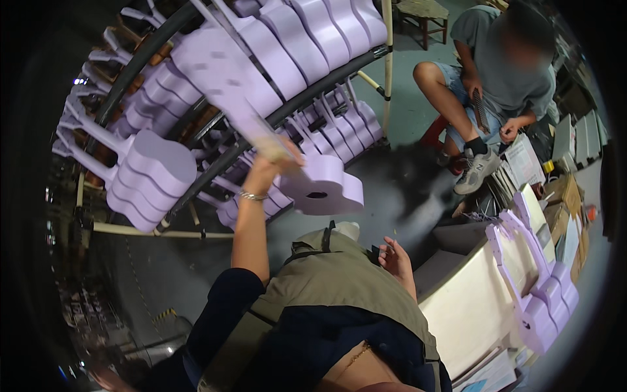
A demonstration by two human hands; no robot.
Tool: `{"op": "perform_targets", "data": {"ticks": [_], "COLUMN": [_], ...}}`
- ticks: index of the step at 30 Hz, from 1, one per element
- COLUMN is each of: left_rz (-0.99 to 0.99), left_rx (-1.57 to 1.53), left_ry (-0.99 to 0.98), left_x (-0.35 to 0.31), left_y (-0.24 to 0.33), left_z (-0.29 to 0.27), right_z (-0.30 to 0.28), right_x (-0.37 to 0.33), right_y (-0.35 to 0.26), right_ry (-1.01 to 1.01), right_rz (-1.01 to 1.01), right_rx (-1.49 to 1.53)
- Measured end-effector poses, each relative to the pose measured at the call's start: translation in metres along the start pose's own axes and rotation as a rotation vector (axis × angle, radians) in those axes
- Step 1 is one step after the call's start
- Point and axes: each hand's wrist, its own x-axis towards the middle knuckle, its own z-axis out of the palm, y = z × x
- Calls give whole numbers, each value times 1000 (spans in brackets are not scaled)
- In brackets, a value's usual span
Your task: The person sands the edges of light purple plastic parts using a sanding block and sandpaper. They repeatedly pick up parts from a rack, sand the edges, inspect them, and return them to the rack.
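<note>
Ukulele [343, 191], lilac: neck clasped in left hand [277, 159], beside the rack [225, 159] at left. Right hand [397, 260]: fingers half curled, near the apron [346, 277]; contents, I cannot tell.

Three lilac instruments [548, 297] stand on one cream tabletop [457, 297] at lower right, and one lilac instrument body with a dark hole [313, 171] shows near the centre. Those on the black-railed rack [336, 78] at upper left overlap too much to count. One seated person [506, 72] and one stool [423, 9] show at upper right.
</note>
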Motion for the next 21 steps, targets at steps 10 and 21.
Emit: {"op": "perform_targets", "data": {"ticks": [10,21], "left_rz": [687,837], "left_rx": [34,474], "left_ry": [441,1100], "left_x": [-94,-33], "left_y": [129,260], "left_z": [-46,-105], "right_z": [0,-5], "right_x": [15,29], "right_y": [-21,-22], "right_ry": [-28,183], "right_rz": [31,-83], "right_rx": [-130,-117]}}
